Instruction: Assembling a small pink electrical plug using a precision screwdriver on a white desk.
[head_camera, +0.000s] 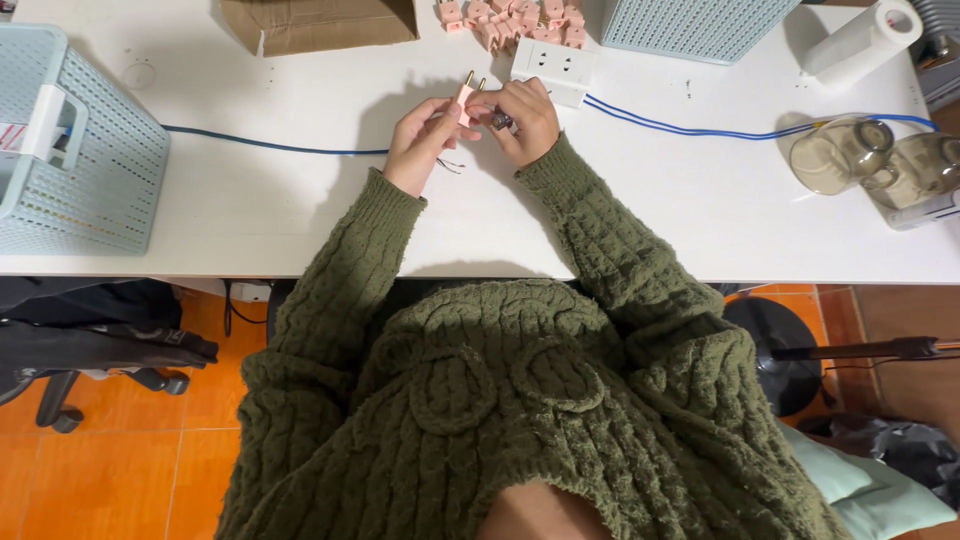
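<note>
Olive-green chunky cable-knit sweater (520, 400), ribbed cuffs at wrists, raised looped rings knitted across chest, bare hands.

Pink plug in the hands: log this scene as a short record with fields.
left hand: holds the pink plug, prongs pointing away
right hand: pinches a small dark part against the plug
behind hands: white power strip with blue cable
stock: pile of pink plugs
sides: blue baskets
surface: white table
</note>
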